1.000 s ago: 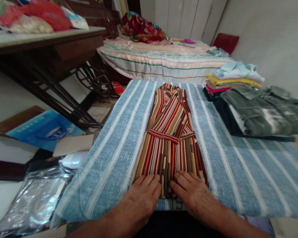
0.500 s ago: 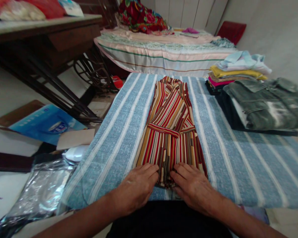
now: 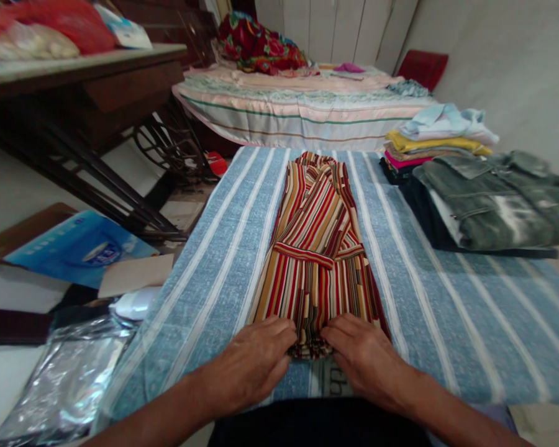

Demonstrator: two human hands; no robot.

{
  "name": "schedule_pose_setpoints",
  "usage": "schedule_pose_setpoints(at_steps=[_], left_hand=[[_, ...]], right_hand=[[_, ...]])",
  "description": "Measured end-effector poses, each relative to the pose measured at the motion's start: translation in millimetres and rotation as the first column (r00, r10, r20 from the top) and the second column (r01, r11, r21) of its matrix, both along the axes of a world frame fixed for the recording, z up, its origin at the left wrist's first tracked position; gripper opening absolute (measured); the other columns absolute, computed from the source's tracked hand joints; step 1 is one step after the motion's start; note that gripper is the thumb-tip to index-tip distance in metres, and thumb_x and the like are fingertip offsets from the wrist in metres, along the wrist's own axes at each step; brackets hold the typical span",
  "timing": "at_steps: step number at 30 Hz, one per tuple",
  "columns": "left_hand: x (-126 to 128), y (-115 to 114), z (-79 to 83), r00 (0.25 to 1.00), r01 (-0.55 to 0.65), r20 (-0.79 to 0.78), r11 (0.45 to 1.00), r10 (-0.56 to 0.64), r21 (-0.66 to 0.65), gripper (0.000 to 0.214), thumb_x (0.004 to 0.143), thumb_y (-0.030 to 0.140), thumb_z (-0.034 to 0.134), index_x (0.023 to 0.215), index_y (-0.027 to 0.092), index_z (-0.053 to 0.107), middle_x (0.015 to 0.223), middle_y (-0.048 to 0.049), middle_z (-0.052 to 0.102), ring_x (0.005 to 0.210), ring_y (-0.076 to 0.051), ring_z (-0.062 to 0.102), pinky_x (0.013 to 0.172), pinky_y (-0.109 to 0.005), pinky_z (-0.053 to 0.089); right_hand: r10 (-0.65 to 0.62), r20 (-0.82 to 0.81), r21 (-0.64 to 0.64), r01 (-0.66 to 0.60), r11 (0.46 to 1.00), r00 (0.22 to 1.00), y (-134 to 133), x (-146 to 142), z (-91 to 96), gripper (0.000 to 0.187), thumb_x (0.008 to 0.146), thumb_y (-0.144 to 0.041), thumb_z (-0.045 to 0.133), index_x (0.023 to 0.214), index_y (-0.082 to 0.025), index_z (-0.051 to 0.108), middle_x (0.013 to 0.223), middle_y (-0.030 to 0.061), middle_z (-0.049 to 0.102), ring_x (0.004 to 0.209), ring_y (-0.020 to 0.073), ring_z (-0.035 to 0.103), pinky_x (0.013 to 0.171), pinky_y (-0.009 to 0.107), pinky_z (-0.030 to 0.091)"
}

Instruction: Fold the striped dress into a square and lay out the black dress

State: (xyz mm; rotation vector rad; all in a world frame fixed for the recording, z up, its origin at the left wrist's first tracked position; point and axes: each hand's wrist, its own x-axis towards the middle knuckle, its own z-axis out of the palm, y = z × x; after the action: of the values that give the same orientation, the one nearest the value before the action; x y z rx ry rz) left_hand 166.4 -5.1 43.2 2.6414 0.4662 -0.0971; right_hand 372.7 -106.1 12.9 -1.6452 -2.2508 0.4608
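A long, narrow folded garment with collar, striped in red, tan, black and cream (image 3: pixel 307 242), lies face up on a blue-and-white striped cloth (image 3: pixel 218 248). It looks like a shirt, its sleeves folded across the front. At its near hem, my left hand (image 3: pixel 258 357) grips the left part with curled fingers. My right hand (image 3: pixel 366 354) is closed on the same hem further right, thumb underneath. Between both hands the gathered hem shows, just above the cloth's near edge. My fingertips are partly hidden.
On the right sit a stack of folded clothes (image 3: pixel 438 139) and a grey-green denim jacket (image 3: pixel 498 205). To the left are an old treadle table (image 3: pixel 135 68), a blue box (image 3: pixel 84 245) and clear plastic packaging (image 3: pixel 74 372). A bed (image 3: pixel 298 112) stands behind.
The view has tilted slightly, so the scene sits a little lower. Both hands stay at the near hem, their fingers curled more tightly on it. The garment keeps its folded shape.
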Motion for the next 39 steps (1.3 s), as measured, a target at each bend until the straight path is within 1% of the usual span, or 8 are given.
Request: schedule_pose_setpoints(at_steps=[7, 12, 20, 25, 28, 30, 33, 39], left_hand=[[0.6, 16.0, 9.9, 1.0, 0.001, -0.027, 0.997, -0.003, -0.083, 0.023, 0.08, 0.009, 0.038, 0.096, 0.02, 0.052, 0.093, -0.0039, 0.058, 0.086, -0.017, 0.053, 0.08, -0.029, 0.045], [19.1, 42.3, 29.9, 0.985, -0.028, -0.171, 0.98, -0.007, -0.199, 0.02, 0.087, 0.019, 0.034, 0.078, 0.018, 0.052, 0.08, -0.0028, 0.058, 0.074, -0.015, 0.055, 0.068, -0.025, 0.044], [29.5, 70.9, 41.5, 0.966, -0.095, -0.256, 0.967, 0.032, -0.238, 0.017, 0.085, 0.021, 0.04, 0.075, 0.017, 0.053, 0.071, -0.0006, 0.058, 0.066, -0.013, 0.054, 0.061, -0.023, 0.038], [39.8, 123.2, 53.3, 0.971, -0.11, -0.235, 0.939, 0.032, -0.327, 0.018, 0.081, 0.02, 0.042, 0.074, 0.016, 0.058, 0.063, 0.0032, 0.054, 0.06, -0.01, 0.05, 0.058, -0.02, 0.034], [52.6, 159.2, 42.0, 0.965, -0.165, -0.247, 0.933, 0.086, -0.318, 0.016, 0.076, 0.019, 0.046, 0.077, 0.015, 0.061, 0.06, 0.004, 0.052, 0.056, -0.009, 0.047, 0.055, -0.019, 0.031], [60.7, 176.0, 29.6, 0.951, -0.227, -0.265, 0.942, 0.159, -0.248, 0.013, 0.074, 0.018, 0.047, 0.071, 0.013, 0.059, 0.057, 0.0038, 0.05, 0.054, -0.008, 0.045, 0.053, -0.02, 0.029], [67.7, 187.1, 16.3, 0.943, -0.25, -0.263, 0.955, 0.203, -0.16, 0.01, 0.071, 0.016, 0.049, 0.065, 0.014, 0.056, 0.054, 0.0039, 0.049, 0.053, -0.008, 0.044, 0.053, -0.021, 0.027], [68.1, 190.3, 12.6, 0.948, -0.237, -0.244, 0.964, 0.203, -0.122, 0.01, 0.072, 0.017, 0.049, 0.063, 0.016, 0.055, 0.054, 0.0039, 0.048, 0.054, -0.009, 0.045, 0.055, -0.022, 0.028]], right_hand=[[0.058, -0.157, -0.274, -0.1, 0.956, 0.986, 36.0, 19.4, 22.1, 0.011, 0.077, -0.01, 0.05, 0.071, -0.018, 0.054, 0.073, -0.0019, 0.056, 0.075, 0.0128, 0.053, 0.068, 0.023, 0.039], [-0.002, -0.467, -0.547, -0.287, 0.787, 0.884, 77.5, 43.3, 24.0, 0.022, 0.08, -0.023, 0.053, 0.061, -0.017, 0.045, 0.055, -0.0075, 0.034, 0.053, 0.0068, 0.036, 0.052, 0.02, 0.028], [-0.118, -0.642, -0.636, -0.44, 0.634, 0.758, 111.4, 61.8, 16.7, 0.03, 0.078, -0.032, 0.06, 0.059, -0.016, 0.043, 0.055, -0.0093, 0.031, 0.052, 0.0055, 0.029, 0.05, 0.021, 0.023], [-0.235, -0.701, -0.635, -0.439, 0.636, 0.673, 140.9, 73.6, 25.1, 0.018, 0.075, -0.027, 0.063, 0.065, -0.015, 0.054, 0.057, -0.0088, 0.045, 0.052, 0.0051, 0.039, 0.055, 0.021, 0.031], [-0.347, -0.682, -0.671, -0.363, 0.647, 0.644, 167.4, 80.5, 22.6, 0.009, 0.074, -0.022, 0.063, 0.074, -0.014, 0.061, 0.063, -0.005, 0.058, 0.055, 0.0068, 0.05, 0.062, 0.023, 0.039], [-0.392, -0.619, -0.708, -0.267, 0.654, 0.68, 182.0, 84.4, 17.1, 0.008, 0.073, -0.021, 0.063, 0.07, -0.014, 0.061, 0.06, -0.0039, 0.059, 0.051, 0.007, 0.05, 0.06, 0.023, 0.04], [-0.402, -0.557, -0.728, -0.196, 0.657, 0.727, 193.5, 88.8, 9.4, 0.011, 0.073, -0.023, 0.065, 0.066, -0.015, 0.06, 0.057, -0.0028, 0.06, 0.048, 0.0079, 0.05, 0.054, 0.022, 0.04], [-0.307, -0.527, -0.682, -0.179, 0.709, 0.792, 197.3, 92.2, 2.5, 0.013, 0.075, -0.025, 0.06, 0.065, -0.016, 0.058, 0.055, -0.0036, 0.056, 0.051, 0.0086, 0.05, 0.053, 0.022, 0.038]])
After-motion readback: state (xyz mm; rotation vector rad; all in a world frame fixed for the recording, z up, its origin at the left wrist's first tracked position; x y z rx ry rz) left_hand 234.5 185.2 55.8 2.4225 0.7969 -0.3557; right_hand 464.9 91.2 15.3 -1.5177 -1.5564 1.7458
